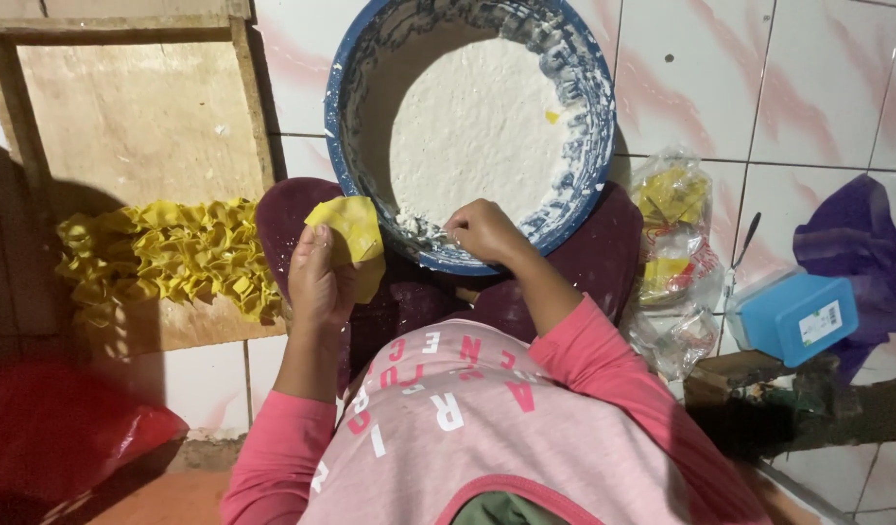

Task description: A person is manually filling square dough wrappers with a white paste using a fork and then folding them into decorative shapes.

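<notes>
Left hand (320,277) grasps a thin yellow dough square (351,231). Right hand (482,231), fingers pinched, scoops white filling inside the blue-rimmed round basin (594,146) just ahead.

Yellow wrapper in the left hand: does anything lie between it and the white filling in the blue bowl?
Nothing visible does. The yellow wrapper in the left hand sits right beside the blue bowl. The right hand is already at the white filling, near the rim.

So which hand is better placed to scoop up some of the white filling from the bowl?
The right hand, probably. Its fingertips already rest in the white filling at the blue bowl's near rim, while the left hand is busy holding a yellow wrapper outside the bowl.
</notes>
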